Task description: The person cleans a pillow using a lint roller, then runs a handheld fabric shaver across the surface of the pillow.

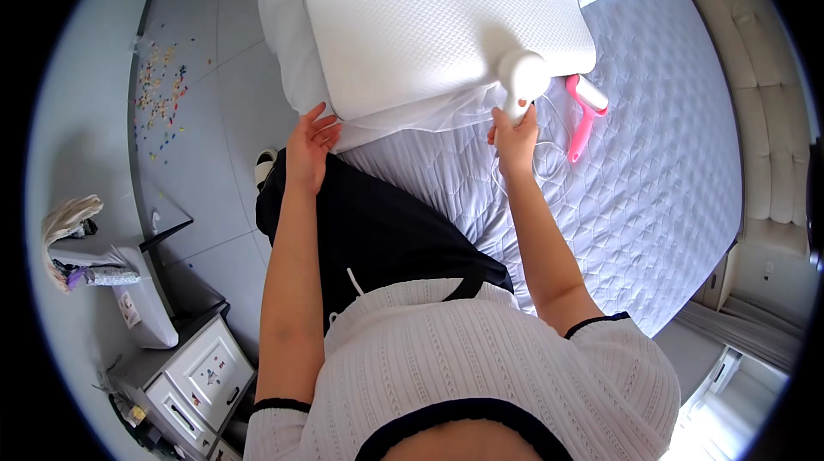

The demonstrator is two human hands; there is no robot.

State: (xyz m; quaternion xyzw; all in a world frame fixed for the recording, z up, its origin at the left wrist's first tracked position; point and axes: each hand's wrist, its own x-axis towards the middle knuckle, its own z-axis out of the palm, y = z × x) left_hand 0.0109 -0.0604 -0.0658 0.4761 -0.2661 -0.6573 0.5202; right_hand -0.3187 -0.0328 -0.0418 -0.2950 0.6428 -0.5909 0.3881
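My right hand [516,139] is closed round the handle of a white round-headed device [524,75], whose head is at the front right edge of a white textured pillow [438,19]. A thin white cord [549,152] loops on the bed beside this hand. Near the pillow's front left corner, my left hand [310,148] has its fingers apart and holds nothing. A pink lint roller [586,118] with a white roll lies on the quilted bed just right of the device. Thin white fabric [403,124] sticks out from under the pillow.
The grey quilted mattress [661,143] stretches right to a padded headboard [764,83]. Small colourful pieces [163,87] lie scattered on the tiled floor [236,109] along the left wall. A white cabinet [206,371] stands at the lower left.
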